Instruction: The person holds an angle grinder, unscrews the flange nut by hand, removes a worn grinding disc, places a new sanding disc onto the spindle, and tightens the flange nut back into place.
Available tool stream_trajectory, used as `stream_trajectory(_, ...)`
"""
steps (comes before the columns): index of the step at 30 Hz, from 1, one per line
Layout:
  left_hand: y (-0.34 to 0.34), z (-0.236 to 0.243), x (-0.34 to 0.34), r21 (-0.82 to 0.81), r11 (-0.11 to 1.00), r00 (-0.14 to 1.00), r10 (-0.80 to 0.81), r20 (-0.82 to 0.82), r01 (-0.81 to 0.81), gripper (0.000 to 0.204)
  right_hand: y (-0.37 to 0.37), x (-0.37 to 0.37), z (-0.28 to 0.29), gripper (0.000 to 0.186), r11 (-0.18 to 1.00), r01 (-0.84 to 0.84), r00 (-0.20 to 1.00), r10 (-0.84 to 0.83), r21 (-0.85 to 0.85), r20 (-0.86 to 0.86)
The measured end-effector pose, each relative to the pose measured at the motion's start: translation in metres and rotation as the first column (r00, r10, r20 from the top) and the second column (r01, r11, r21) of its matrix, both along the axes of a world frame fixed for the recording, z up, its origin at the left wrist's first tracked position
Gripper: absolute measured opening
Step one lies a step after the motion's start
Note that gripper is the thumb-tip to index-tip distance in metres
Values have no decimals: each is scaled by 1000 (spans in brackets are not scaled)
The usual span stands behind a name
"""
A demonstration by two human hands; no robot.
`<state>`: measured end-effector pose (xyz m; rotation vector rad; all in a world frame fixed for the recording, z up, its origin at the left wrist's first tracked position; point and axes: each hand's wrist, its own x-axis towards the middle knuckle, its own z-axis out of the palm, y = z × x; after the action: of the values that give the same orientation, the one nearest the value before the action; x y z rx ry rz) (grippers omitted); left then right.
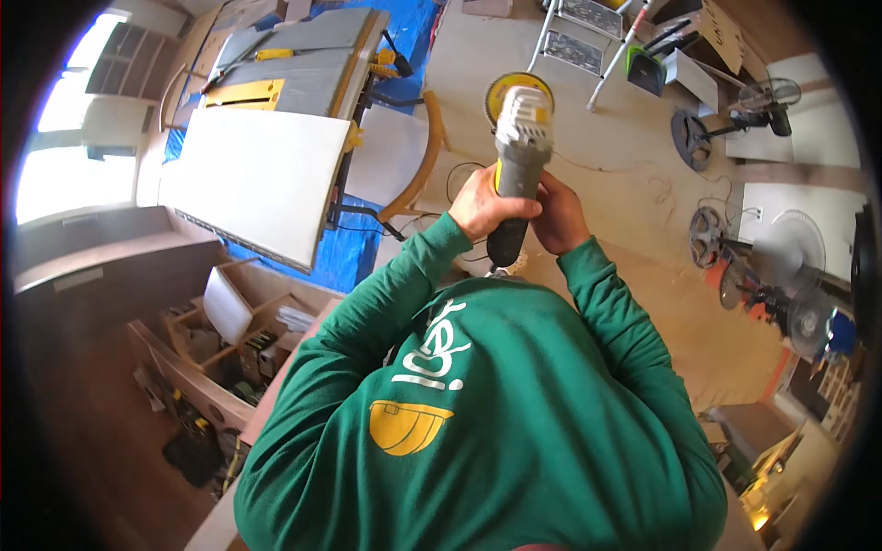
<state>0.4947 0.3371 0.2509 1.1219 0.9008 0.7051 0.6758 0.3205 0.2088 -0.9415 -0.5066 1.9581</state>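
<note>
In front of my chest I hold an angle grinder (525, 163) upright, its grey and white body pointing away from me. A round disc with a yellow face (501, 92) shows behind its head at the far end. My left hand (485, 204) wraps round the grey body from the left, thumb across the top. From the right, my right hand (560, 217) grips the body too, its fingers partly hidden behind the tool. The dark rear end of the handle hangs below both hands, over the green sleeves and sweatshirt I wear.
A table saw (317, 78) with a white board (257, 179) stands at the left over blue sheeting, beside a curved wooden chair rail (428, 161). A stepladder (597, 83) is ahead. Several fans (691, 140) line the right. An open wooden drawer (188, 378) lies lower left.
</note>
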Motion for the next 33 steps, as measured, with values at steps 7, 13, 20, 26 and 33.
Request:
stream_trajectory(7,2,-22,17,185,982,995,-25,-98,43,65,25,0,6,38,992,-126,985,128,21,-117)
stream_trajectory(13,31,-57,-2,-116,991,995,70,76,-61,52,75,22,-89,28,981,185,892,-191,54,411)
stream_trajectory(20,154,-125,-41,34,989,988,145,-61,-143,51,72,134,-276,30,948,-297,60,135,-112,989)
stream_trajectory(26,236,-215,-44,-31,976,950,201,-239,-215,41,52,160,-453,33,849,-343,-53,409,-401,911)
stream_trajectory(33,250,-289,-34,-124,928,895,295,-334,-352,31,74,133,-628,45,770,-364,86,589,-525,804)
